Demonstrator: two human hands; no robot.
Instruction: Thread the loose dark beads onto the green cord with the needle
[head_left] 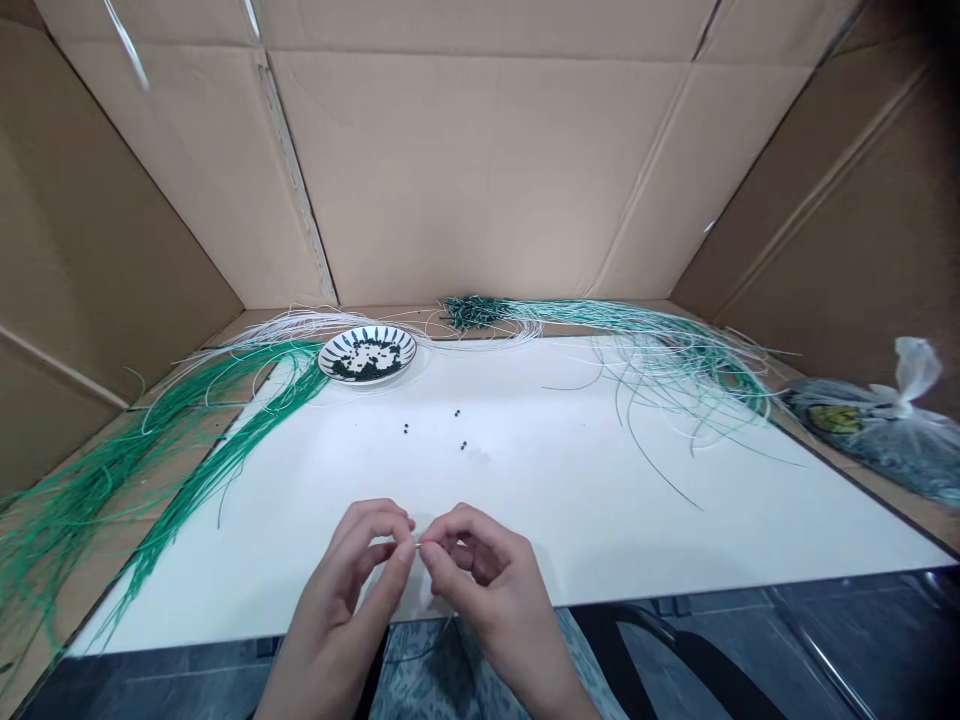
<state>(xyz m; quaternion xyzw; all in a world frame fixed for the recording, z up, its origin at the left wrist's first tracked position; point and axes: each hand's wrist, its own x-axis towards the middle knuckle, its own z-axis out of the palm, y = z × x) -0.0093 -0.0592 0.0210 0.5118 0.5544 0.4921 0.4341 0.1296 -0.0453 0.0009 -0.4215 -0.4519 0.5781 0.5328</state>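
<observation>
Just above the near edge of the white board, my left hand [361,570] and my right hand [480,565] meet fingertip to fingertip. Both are closed in a pinch. A short pale piece of thin strand [418,545] shows between the fingertips; the rest of it is mostly covered by my fingers. Beneath my right hand, a fine line of strand hangs over the lap. Farther up the board lie several tiny black beads, among them a pair [463,446] near the middle. More dark beads lie in a striped white plate [406,343].
Long green strands [217,465] spread along the left side, with white strands [300,322] behind. A bundle of green and white strands with dark ends [480,311] stretches across the back right. A tied plastic bag [870,415] sits far right. Cardboard walls [480,170] enclose the white board [637,540].
</observation>
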